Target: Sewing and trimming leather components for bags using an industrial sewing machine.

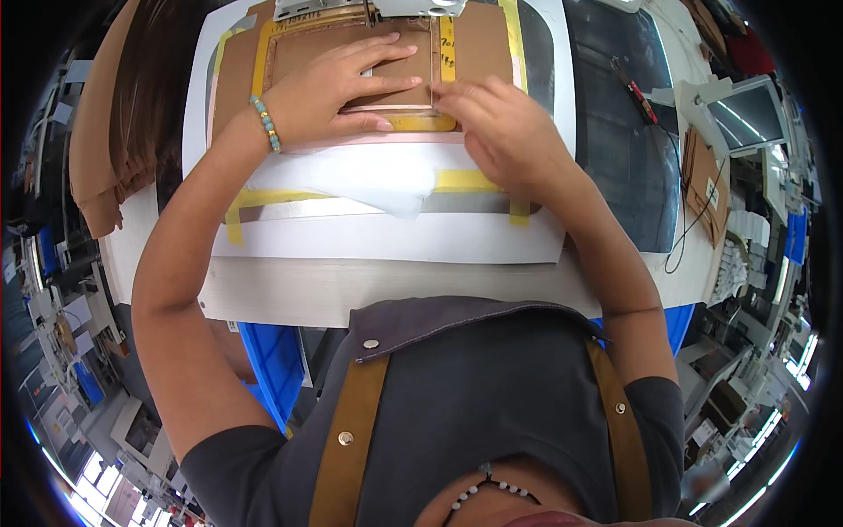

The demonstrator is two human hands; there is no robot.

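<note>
My left hand (329,95) lies flat with fingers spread on a brown panel (299,61) bordered by a yellow frame (447,57). A beaded bracelet circles that wrist. At the frame's near right corner my right hand (509,132) has its fingertips pinched together against the panel's edge; whatever they hold is too small or hidden to name. Beneath lies a white sheet (386,239) with yellow tape strips (470,181) and a loose whitish film (386,186). Just beyond my hands, the metal head of a machine (369,9) overhangs the frame.
Brown sheets (101,132) drape over the table's left side. To the right are a dark glossy board (623,176), a red-handled tool (643,104), a screen (748,116), a thin black cable and brown panels (702,189). Blue bins (274,360) stand below the table edge (386,294).
</note>
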